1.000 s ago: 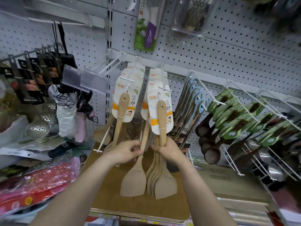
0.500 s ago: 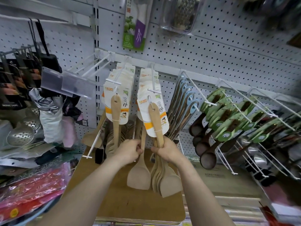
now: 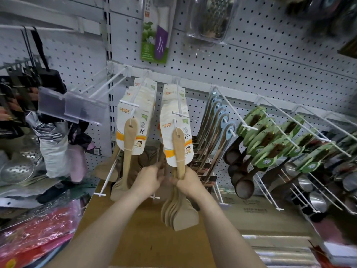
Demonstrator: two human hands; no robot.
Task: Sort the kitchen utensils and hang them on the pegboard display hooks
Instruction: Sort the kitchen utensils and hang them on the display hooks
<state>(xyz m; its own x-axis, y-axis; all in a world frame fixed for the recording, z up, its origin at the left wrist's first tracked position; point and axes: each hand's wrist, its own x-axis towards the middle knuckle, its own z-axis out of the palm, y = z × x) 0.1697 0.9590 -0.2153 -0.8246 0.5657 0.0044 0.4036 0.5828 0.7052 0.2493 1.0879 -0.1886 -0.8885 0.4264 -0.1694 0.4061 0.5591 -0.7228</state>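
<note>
Carded wooden spatulas hang in two rows on white hooks of the pegboard [image 3: 251, 55]. The left row [image 3: 128, 136] hangs free. My right hand [image 3: 188, 183] grips the handles of the right row [image 3: 178, 146] in a bundle, with their blades [image 3: 181, 217] fanned out below my wrist. My left hand [image 3: 148, 178] is right beside it, fingers curled round a single wooden handle [image 3: 161, 165] between the two rows. That spatula's blade is hidden behind my hands.
Steel utensils with blue loops [image 3: 218, 128], dark ladles on green cards [image 3: 257, 136] and steel ladles [image 3: 316, 200] fill the hooks to the right. Bare hooks [image 3: 108, 88] and a price-tag holder [image 3: 67, 107] are at left. A cardboard box [image 3: 144, 238] lies below.
My left hand has drawn the single spatula up and in toward the right bundle, so its blade no longer shows. The right hand keeps its grip, and my view has shifted.
</note>
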